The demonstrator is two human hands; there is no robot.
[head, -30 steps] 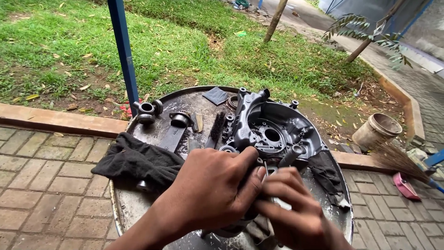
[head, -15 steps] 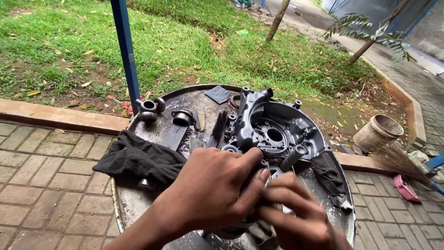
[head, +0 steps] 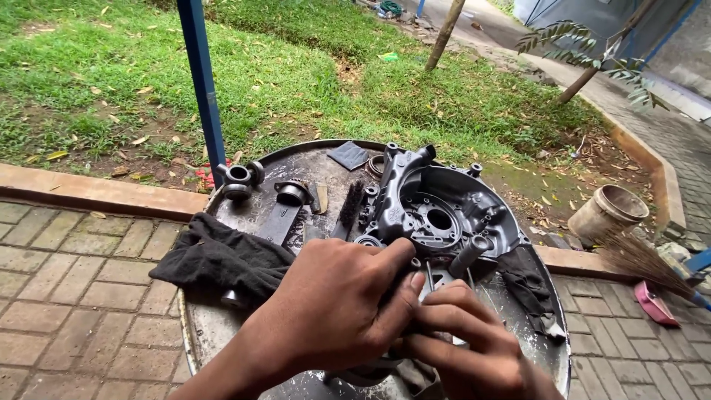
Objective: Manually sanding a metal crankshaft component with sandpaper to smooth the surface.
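Note:
My left hand (head: 337, 304) lies palm down over a dark rag and metal parts near the front of a round metal tray (head: 326, 159). Its thumb reaches toward the lower edge of a grey engine case cover (head: 437, 204). My right hand (head: 463, 348) pinches a small flat metal piece (head: 442, 279) just in front of that cover, fingertips touching the left thumb. What lies under the left palm is hidden.
A black cloth (head: 222, 259) hangs over the tray's left rim. A wire brush (head: 348, 207), bearing pieces (head: 241, 178) and a connecting rod (head: 285, 204) lie on the tray. A blue pole (head: 201, 81) stands behind. A bucket (head: 607, 211) and a broom (head: 644, 270) are at right.
Both hands stay together at the tray's front; the fingers of my right hand have shifted slightly on the small piece. The view has tilted a little.

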